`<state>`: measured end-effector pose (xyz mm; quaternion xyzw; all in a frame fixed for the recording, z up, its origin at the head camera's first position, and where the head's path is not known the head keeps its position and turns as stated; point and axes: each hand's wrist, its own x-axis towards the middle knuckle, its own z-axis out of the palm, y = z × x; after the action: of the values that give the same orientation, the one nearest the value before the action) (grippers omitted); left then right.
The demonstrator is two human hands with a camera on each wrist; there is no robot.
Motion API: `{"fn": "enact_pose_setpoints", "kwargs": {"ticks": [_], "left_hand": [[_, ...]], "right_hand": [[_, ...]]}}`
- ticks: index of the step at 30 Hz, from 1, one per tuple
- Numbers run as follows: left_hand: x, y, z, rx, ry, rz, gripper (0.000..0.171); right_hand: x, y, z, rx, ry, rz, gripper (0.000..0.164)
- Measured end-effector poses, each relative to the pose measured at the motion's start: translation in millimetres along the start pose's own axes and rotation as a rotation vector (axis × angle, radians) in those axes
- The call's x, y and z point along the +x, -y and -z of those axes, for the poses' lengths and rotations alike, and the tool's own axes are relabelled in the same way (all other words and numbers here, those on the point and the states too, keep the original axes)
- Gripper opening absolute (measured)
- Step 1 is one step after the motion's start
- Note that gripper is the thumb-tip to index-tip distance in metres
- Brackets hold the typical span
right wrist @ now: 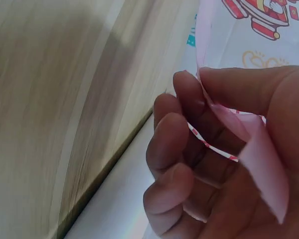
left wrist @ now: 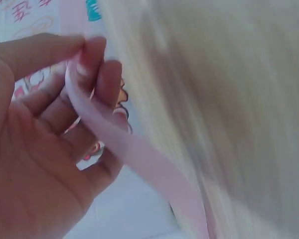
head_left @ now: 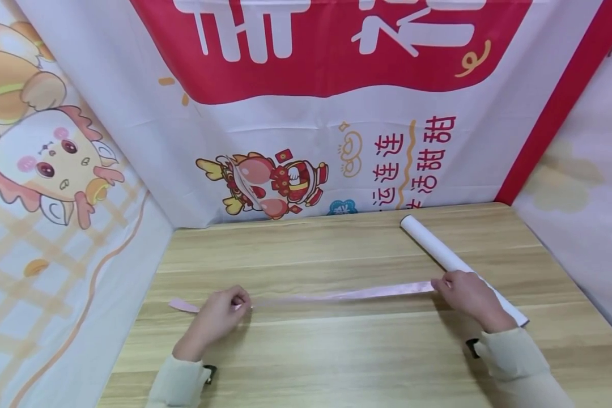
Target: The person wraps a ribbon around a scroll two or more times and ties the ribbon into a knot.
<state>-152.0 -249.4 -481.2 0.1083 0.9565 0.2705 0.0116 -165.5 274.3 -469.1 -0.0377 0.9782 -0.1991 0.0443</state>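
Note:
A pink ribbon stretches nearly straight between the two hands, above the wooden table. My left hand pinches it between thumb and index finger. In the left wrist view a ribbon tail runs past the other fingers and down toward the tabletop. My right hand pinches the ribbon near its other end. There the short loose end hangs twisted across the palm, while the remaining fingers curl loosely. In the head view a white roll with dark-edged ends lies under and beside the right hand.
The wood-grain table reaches back to a printed cloth backdrop with red and white lettering and cartoon figures. A cartoon-printed cloth borders the left side, and another pale cloth borders the right.

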Motion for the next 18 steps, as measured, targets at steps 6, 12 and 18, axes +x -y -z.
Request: {"fn": "enact_pose_setpoints", "kwargs": {"ticks": [6,12,18], "left_hand": [[-2.0,8.2,11.7,-0.136,0.131,0.019,0.021],[-3.7,11.9,12.1,-0.124,0.125,0.024,0.014],[-2.2,12.1,7.9,-0.112,0.133,0.024,0.006]], "right_hand": [[-8.9,-12.1,5.9,0.033,0.055,-0.079,0.049],[-17.9,-23.6,13.2,0.058,0.05,-0.083,0.051],[-23.0,-32.6,20.5,0.076,0.063,-0.102,0.058]]}}
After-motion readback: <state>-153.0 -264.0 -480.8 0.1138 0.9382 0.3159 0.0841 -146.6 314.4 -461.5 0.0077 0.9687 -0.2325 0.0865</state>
